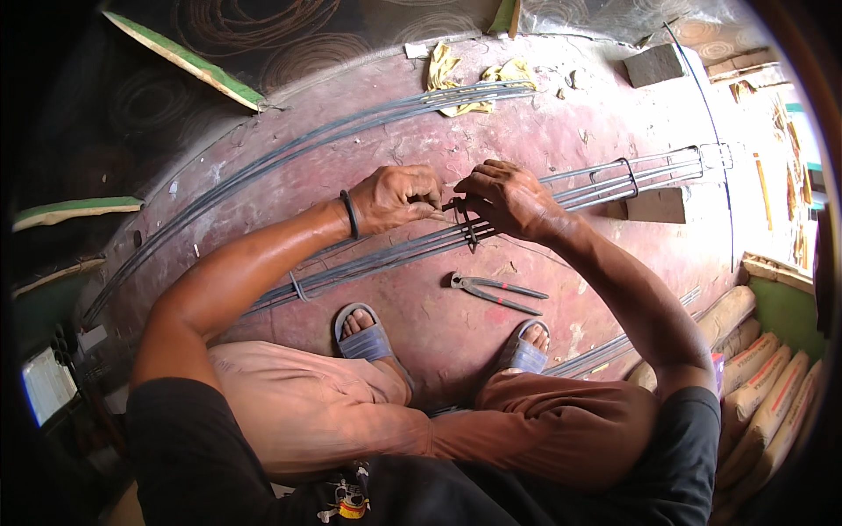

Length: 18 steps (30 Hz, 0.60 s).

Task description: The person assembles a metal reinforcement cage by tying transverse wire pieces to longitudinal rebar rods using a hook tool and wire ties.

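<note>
A long cage of grey steel rebar (386,256) runs across the floor before me, with square wire stirrups around its bars. My left hand (399,197) is closed in a pinch beside the cage; whatever is between its fingertips is too thin to make out. My right hand (513,200) is closed over the top of a dark stirrup (471,232), its fingers curled toward the left hand. Another stirrup (299,287) sits farther left, and one more stirrup (629,178) to the right. Pincers (500,290) with dark handles lie on the floor just nearer than the cage.
A concrete block (656,206) stands under the cage's right end; another block (654,66) is farther back. Loose long bars (289,151) curve across the far left, their ends on yellow sacking (469,105). Stacked paper sacks (763,386) are at right. My sandalled feet flank the pincers.
</note>
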Motion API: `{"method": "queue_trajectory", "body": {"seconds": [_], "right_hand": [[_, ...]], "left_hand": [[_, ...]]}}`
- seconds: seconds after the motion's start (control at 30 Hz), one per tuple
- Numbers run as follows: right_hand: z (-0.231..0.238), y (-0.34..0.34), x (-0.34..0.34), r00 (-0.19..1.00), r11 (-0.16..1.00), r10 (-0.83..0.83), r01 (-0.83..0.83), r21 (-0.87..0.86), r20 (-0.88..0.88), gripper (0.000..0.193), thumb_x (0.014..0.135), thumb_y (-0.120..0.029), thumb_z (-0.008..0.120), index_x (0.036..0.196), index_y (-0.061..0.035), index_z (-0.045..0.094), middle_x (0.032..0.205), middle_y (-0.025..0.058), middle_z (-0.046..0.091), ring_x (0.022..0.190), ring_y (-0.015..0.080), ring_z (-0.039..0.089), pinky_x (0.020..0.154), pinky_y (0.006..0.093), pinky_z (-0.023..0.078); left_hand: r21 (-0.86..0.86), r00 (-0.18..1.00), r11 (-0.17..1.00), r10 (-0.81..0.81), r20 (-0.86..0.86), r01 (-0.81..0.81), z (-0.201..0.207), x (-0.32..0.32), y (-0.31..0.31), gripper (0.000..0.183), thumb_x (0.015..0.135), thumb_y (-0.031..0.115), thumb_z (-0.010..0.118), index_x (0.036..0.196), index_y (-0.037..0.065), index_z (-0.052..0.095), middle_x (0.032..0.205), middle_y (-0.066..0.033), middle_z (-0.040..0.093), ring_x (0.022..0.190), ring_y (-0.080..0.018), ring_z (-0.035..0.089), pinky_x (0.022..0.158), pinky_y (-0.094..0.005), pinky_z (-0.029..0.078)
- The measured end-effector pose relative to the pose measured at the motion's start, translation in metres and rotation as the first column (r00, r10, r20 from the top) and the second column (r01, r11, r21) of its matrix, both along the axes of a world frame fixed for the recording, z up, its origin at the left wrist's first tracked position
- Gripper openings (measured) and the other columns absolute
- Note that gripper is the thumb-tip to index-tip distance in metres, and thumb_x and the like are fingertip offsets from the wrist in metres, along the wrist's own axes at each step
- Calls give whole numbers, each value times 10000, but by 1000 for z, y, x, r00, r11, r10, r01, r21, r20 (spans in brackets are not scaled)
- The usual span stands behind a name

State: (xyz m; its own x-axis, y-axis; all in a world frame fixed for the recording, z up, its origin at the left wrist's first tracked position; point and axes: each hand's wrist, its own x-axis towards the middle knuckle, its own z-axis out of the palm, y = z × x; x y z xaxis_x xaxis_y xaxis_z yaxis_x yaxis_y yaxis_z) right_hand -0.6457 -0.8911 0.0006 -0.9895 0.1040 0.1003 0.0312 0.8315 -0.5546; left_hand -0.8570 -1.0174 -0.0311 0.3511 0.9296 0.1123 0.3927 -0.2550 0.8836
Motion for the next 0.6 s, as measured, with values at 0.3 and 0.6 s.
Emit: {"method": "queue_trajectory", "body": {"seconds": [0.3, 0.6], "right_hand": [[17, 16, -4, 994, 999, 10, -15, 44, 112, 184, 806, -108, 687, 966, -25, 653, 910, 132, 632, 908, 316, 618, 792, 401, 512], [13, 13, 5, 992, 991, 121, -123, -49, -48, 218, 812, -159, 695, 981, -29, 650, 928, 127, 613, 890, 322, 608, 801, 406, 503]], "left_hand": [[278, 917, 939, 282, -284, -203, 36, 24, -20, 104, 752, 50, 723, 829, 26, 657, 877, -102, 607, 842, -284, 613, 729, -375, 509], [315, 783, 926, 351, -515, -208, 56, 59, -36, 64, 808, 65, 661, 822, 19, 620, 850, -127, 570, 801, -328, 599, 706, -419, 500]]}}
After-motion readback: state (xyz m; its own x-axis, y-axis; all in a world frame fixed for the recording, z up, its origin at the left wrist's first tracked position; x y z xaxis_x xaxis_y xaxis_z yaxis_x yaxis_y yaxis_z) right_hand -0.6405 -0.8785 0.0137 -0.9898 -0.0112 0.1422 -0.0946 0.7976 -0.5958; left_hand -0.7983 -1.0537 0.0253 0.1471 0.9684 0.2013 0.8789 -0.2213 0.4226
